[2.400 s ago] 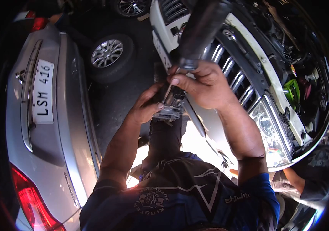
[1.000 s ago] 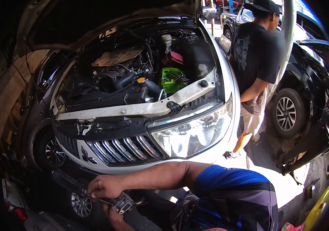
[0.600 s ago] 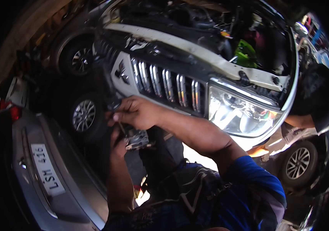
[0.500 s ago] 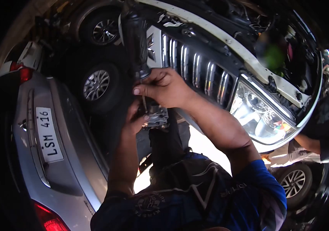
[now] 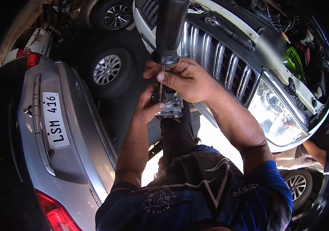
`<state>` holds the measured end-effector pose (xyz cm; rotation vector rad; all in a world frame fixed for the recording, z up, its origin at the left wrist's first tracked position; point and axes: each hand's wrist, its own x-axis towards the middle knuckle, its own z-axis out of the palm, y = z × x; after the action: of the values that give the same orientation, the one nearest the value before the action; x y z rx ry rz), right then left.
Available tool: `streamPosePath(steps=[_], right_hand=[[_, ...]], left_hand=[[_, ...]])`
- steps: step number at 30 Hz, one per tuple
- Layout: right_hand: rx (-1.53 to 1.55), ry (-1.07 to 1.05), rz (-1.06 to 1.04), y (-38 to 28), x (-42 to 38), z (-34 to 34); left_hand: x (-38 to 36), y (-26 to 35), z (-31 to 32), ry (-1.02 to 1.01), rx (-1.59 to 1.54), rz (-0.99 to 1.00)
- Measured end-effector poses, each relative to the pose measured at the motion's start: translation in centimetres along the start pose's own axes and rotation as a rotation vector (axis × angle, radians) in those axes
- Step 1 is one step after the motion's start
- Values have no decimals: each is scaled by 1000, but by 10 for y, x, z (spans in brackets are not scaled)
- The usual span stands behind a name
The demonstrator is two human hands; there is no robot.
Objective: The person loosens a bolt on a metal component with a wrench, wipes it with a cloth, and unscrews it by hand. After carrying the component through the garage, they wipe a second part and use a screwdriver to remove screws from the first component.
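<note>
A screwdriver (image 5: 169,32) with a thick black handle stands upright close to the camera, its thin metal shaft pointing down. My right hand (image 5: 189,79) is closed around the shaft just under the handle, thumb and fingers pinching it. Below, my left hand (image 5: 146,107) grips a grey metal car part (image 5: 170,107) from its left side, thumb lying on top. The lower shaft runs down onto this metal part; its tip is hidden among the fingers and the part. The metal part sits over my dark trouser leg (image 5: 177,133).
A silver car (image 5: 78,154) stands at the left, a white vehicle with chrome grille (image 5: 218,57) and open front at the right. A loose wheel (image 5: 110,71) lies on the floor ahead. Another person's arm (image 5: 315,153) shows at the right edge, near a wheel (image 5: 297,186).
The view has shifted, so hands and metal part appear slightly further right. The screwdriver handle looms larger and leans right at its top. Both hands keep their grips.
</note>
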<state>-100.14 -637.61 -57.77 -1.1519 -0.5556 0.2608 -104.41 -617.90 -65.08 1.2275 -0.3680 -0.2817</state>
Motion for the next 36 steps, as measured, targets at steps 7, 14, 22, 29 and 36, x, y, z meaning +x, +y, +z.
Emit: streamPosePath(steps=[7, 14, 22, 29, 36], right_hand=[[-208, -14, -142, 12, 5, -5], [-204, -88, -116, 5, 7, -8], [-121, -111, -56, -12, 8, -11], [-457, 41, -272, 3, 13, 2], [-433, -197, -323, 6, 18, -7]], left_hand=[[0, -5, -5, -1, 37, -26], [1, 1, -8, 0, 40, -33], [9, -1, -14, 43, 91, -24], [-3, 17, -20, 41, 213, -131], [29, 56, -14, -117, 384, -168]])
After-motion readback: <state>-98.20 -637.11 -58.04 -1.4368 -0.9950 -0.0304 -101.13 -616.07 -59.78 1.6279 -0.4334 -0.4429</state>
